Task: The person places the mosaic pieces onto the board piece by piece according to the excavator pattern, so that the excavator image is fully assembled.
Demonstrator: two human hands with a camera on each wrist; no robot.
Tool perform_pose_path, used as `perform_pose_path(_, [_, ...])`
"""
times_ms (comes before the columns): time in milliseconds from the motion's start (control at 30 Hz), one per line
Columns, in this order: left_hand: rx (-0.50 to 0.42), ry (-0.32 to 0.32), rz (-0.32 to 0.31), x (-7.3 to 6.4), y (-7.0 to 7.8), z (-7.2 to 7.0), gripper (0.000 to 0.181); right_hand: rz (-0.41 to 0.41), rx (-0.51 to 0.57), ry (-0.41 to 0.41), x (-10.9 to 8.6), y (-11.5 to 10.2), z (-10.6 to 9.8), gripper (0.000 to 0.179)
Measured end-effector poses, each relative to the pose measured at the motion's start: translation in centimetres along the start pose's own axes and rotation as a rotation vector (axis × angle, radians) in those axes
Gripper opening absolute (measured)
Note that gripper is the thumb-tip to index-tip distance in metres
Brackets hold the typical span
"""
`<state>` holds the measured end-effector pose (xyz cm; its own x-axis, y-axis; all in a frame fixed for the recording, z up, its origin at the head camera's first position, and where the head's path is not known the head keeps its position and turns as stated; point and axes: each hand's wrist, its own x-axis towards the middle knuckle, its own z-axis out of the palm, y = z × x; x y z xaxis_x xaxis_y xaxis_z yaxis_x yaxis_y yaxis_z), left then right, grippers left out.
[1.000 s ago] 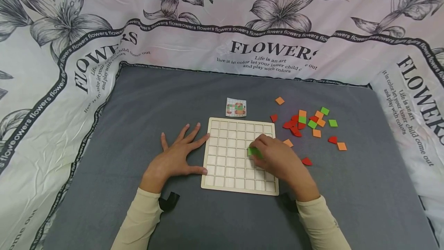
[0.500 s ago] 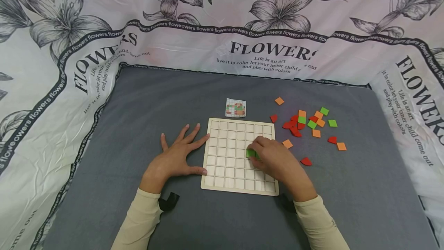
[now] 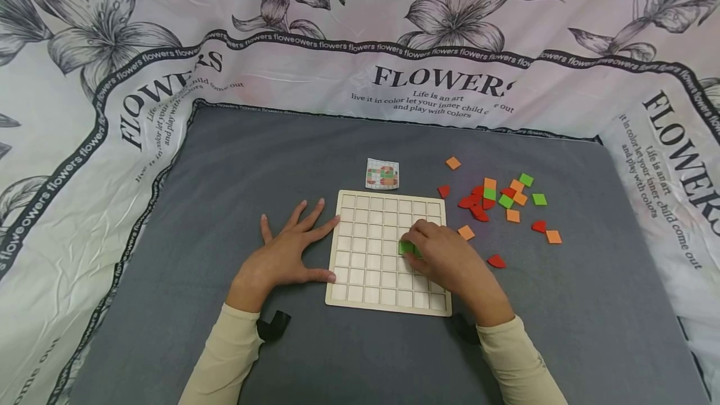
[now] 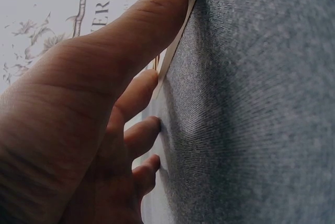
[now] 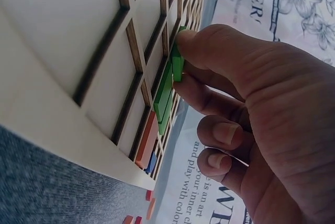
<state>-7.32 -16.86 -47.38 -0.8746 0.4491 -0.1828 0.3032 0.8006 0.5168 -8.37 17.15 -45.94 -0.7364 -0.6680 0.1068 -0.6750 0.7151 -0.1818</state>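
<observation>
A pale wooden board [image 3: 374, 246] with a grid of square cells lies in front of the person. My right hand [image 3: 447, 255] is over its right half, pinching a green square tile [image 5: 177, 63] between thumb and index finger. In the right wrist view that tile stands tilted at the cell ridges. Beside it, other green tiles [image 5: 164, 94], an orange tile [image 5: 147, 140] and a bit of blue [image 5: 151, 162] sit in the grid, mostly hidden by the hand from above. With fingers spread, my left hand [image 3: 284, 259] touches the board's left edge with thumb and index fingertip.
Right of the board, red, orange and green tiles [image 3: 506, 201] lie scattered on the grey cloth [image 3: 225, 161]. Behind the board is a small card [image 3: 382, 174] printed with a coloured grid pattern. A white flower-printed sheet [image 3: 315, 74] rises around the table.
My right hand has shifted slightly left over the board with the green tile, then stays nearly still. The left hand keeps its place at the board's edge.
</observation>
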Motion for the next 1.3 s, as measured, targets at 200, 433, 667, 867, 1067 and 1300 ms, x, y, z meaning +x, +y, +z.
perform_pose_path(200, [-0.004,0.004,0.001,0.00,-0.08,0.05,0.110,0.008,0.003,-0.003,-0.04,-0.03,0.00,0.025])
perform_pose_path(433, [0.000,-0.001,0.002,-0.01,-0.06,-0.02,0.111,0.013,-0.002,-0.006,-0.09,-0.13,0.01,0.025])
perform_pose_path(667, [0.000,-0.003,0.003,0.01,-0.17,0.13,0.111,0.024,0.009,-0.006,-0.17,-0.18,-0.03,0.026])
perform_pose_path(867, [-0.001,0.000,0.002,0.07,-0.24,0.19,0.111,0.020,0.011,-0.004,-0.10,-0.12,-0.06,0.025])
perform_pose_path(1067, [-0.008,-0.003,0.000,0.08,-0.08,0.10,0.111,0.016,0.007,-0.002,0.00,-0.11,-0.09,0.025])
perform_pose_path(1300, [-0.005,-0.002,0.002,0.06,-0.20,0.11,0.110,0.019,0.011,-0.010,0.01,-0.15,-0.11,0.026])
